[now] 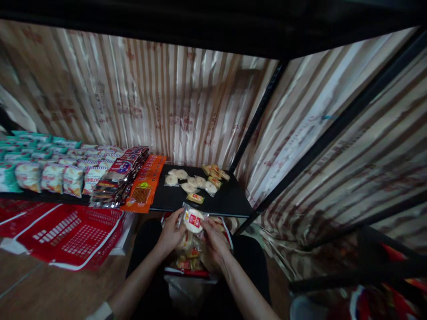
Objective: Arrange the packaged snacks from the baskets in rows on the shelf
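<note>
In the dim lower centre, left hand [171,233] and right hand [216,239] pinch opposite edges of what seems a wrapped cracker [188,217], so its label [195,221] shows.

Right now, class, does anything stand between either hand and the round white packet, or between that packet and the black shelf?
Nothing visible does. The left hand and right hand both hold the round white packet, and no object shows between it and the black shelf; a yellow packet lies near its front edge.
</note>
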The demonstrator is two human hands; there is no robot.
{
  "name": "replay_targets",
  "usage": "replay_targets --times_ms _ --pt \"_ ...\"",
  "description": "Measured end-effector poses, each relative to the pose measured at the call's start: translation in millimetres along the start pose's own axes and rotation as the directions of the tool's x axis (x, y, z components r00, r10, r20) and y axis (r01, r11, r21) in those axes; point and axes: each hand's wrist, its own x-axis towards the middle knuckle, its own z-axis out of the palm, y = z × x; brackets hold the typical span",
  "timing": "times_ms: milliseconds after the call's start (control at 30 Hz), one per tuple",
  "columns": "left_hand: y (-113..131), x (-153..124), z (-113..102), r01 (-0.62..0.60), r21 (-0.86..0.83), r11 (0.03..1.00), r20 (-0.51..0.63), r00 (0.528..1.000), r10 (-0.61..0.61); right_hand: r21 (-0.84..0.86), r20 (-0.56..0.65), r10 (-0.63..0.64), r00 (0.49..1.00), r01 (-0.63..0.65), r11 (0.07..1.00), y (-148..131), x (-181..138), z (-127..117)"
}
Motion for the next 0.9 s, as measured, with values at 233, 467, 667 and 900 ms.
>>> replay_targets --times_ms 233,467,667,900 --pt "3.9 13.9 3.8 0.101 -0.167 0.981 0.000 0.995 -0.103 -0.097 0.044 -0.023 0.999 0.027 0.995 -6.8 9.2 2.1" --pt "7.7 45.2 -2.8 0.094 -0.218 0.971 -0.031 0.994 -0.103 -0.233 0.074 0.023 0.997 -0.005 0.972 -11.1 34.1 6.4" --pt "10.2 69.7 -7.6 0.134 -0.278 0.951 0.044 0.991 -0.126 -0.319 0.176 0.069 0.982 -0.010 0.948 -17.2 49.0 8.9" --pt "18.5 102.5 -0.2 0.075 -0.158 0.985 0.178 0.983 -0.047 -0.438 0.332 0.017 0.943 0.138 0.888 -36.2 70.3 4.9"
